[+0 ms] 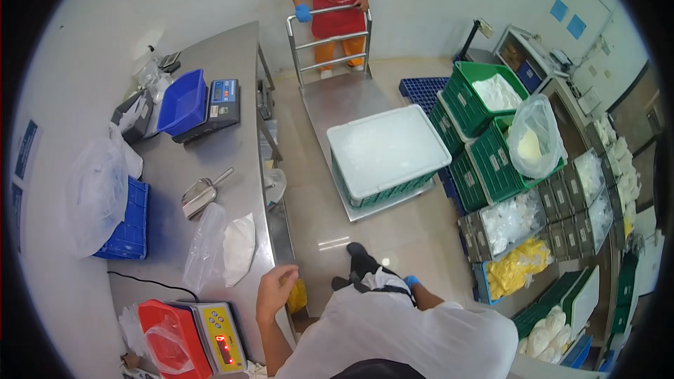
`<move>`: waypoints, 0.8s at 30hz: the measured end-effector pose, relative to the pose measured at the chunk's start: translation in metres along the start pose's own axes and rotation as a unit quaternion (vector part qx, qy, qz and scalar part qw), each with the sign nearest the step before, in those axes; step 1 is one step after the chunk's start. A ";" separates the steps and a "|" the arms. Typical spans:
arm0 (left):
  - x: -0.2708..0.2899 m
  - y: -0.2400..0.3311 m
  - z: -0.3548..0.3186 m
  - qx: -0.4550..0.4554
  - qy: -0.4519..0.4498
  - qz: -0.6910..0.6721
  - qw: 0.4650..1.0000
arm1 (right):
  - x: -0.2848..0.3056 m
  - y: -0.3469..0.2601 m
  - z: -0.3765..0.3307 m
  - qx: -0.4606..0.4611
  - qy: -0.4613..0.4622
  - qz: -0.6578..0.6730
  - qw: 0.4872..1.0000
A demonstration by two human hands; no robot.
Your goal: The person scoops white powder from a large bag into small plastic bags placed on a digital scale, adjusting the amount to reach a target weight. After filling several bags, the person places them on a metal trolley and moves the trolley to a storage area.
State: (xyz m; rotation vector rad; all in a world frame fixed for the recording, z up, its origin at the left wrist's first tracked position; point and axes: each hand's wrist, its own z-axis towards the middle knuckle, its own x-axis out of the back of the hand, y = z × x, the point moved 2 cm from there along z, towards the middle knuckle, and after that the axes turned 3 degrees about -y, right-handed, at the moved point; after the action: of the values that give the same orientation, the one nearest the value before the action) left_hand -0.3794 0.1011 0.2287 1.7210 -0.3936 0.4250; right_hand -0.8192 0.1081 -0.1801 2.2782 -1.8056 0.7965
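The left hand (276,286) hangs empty, fingers loosely curled, at the near edge of the steel table (232,49), just right of a scale (219,337) bearing a red tray (165,340). The right hand (411,281), blue-gloved, is mostly hidden; its grip cannot be told. Farther left lie plastic bags (225,245) and a metal scoop (202,194).

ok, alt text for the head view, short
Seen from above, a person stands beside a steel table, bare left hand raised near a bag of white powder and a scale, right hand in a blue glove. Another person pushes a cart carrying a lidded green crate.
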 end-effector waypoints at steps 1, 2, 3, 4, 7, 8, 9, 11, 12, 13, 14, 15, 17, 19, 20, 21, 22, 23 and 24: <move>-0.001 -0.011 -0.003 0.016 0.001 -0.032 0.999 | -0.003 0.031 0.029 -0.085 0.063 0.153 0.982; -0.004 -0.014 0.001 0.022 -0.014 -0.027 0.999 | 0.020 0.016 0.035 -0.054 0.062 0.188 0.979; -0.009 -0.015 0.014 0.024 -0.040 -0.034 0.998 | 0.036 0.014 0.043 -0.033 0.114 0.074 0.990; -0.016 -0.015 0.028 0.024 -0.066 -0.042 0.997 | 0.049 0.019 0.044 -0.025 0.156 0.064 0.985; -0.031 -0.009 0.075 0.031 -0.138 -0.051 0.989 | 0.085 0.018 0.034 -0.047 0.154 0.260 0.952; -0.034 -0.008 0.092 0.024 -0.154 -0.050 0.986 | 0.098 0.010 0.025 -0.121 0.094 0.508 0.847; -0.040 -0.005 0.112 0.012 -0.177 -0.051 0.983 | 0.101 0.008 0.020 -0.126 0.103 0.522 0.837; -0.046 -0.003 0.152 0.002 -0.207 -0.048 0.977 | 0.093 0.021 0.019 -0.131 0.123 0.549 0.816; -0.050 -0.003 0.173 0.002 -0.214 -0.045 0.976 | 0.085 0.027 0.022 -0.131 0.121 0.538 0.824; -0.056 -0.003 0.193 0.003 -0.222 -0.044 0.974 | 0.069 0.036 0.029 -0.127 0.114 0.504 0.847; -0.061 -0.006 0.212 0.006 -0.225 -0.030 0.974 | 0.051 0.045 0.039 -0.117 0.103 0.444 0.882; -0.065 -0.011 0.233 0.007 -0.229 -0.018 0.973 | 0.031 0.056 0.051 -0.093 0.091 0.361 0.923; -0.078 -0.039 0.276 0.028 -0.229 -0.019 0.973 | -0.012 0.086 0.078 -0.054 0.076 0.261 0.961; -0.090 -0.109 0.303 0.086 -0.217 -0.025 0.972 | -0.030 0.106 0.096 -0.099 0.035 0.486 0.867; -0.083 -0.177 0.300 0.126 -0.191 -0.020 0.973 | -0.009 0.088 0.092 -0.154 -0.011 0.667 0.729; -0.076 -0.225 0.299 0.159 -0.176 -0.009 0.971 | 0.011 0.071 0.087 -0.209 -0.059 0.815 0.538; -0.085 -0.242 0.306 0.231 -0.192 0.000 0.954 | 0.034 0.075 0.082 -0.200 -0.027 0.830 0.520; -0.092 -0.252 0.309 0.304 -0.204 0.008 0.930 | 0.056 0.078 0.078 -0.192 0.003 0.842 0.503; -0.099 -0.259 0.312 0.364 -0.206 0.008 0.908 | 0.074 0.081 0.074 -0.187 0.031 0.853 0.487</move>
State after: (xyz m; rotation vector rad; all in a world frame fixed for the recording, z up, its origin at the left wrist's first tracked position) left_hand -0.3199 -0.1549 -0.0958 2.5577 -0.6007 0.2193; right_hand -0.8601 -0.0088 -0.2257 -0.5236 -3.1526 0.3033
